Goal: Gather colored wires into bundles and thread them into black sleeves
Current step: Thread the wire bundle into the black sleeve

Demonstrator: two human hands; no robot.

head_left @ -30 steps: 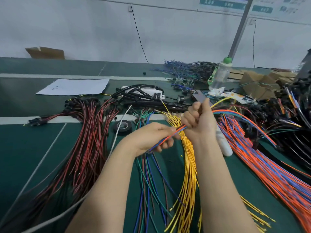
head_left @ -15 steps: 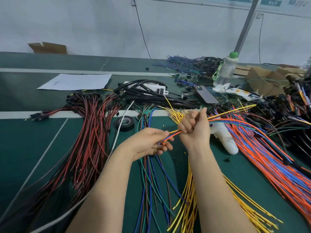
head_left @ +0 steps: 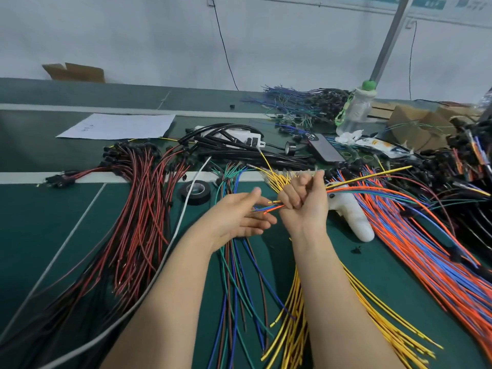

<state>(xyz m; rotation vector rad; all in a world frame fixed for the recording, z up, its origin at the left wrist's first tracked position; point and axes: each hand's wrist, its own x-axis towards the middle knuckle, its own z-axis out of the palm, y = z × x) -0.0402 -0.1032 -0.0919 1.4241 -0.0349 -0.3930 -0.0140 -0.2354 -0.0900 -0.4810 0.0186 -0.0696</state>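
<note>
The right hand (head_left: 303, 206) grips a wire bundle (head_left: 273, 207). The open left hand (head_left: 239, 218), just beside the bundle's loose ends, blocks the left of the grip. Past it sits a black tape roll (head_left: 195, 191). Just right of the grip lies a white object (head_left: 354, 219), then orange and blue wires (head_left: 426, 262). Beyond the grip crowd yellow wires (head_left: 277, 179) and black sleeves (head_left: 239, 153). Bare green mat (head_left: 383, 265) opens to the near right.

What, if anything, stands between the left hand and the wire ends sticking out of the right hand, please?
Nothing visible does. The right hand grips the wire bundle, and its short ends point straight at the open left hand, with nothing else between them.
</note>
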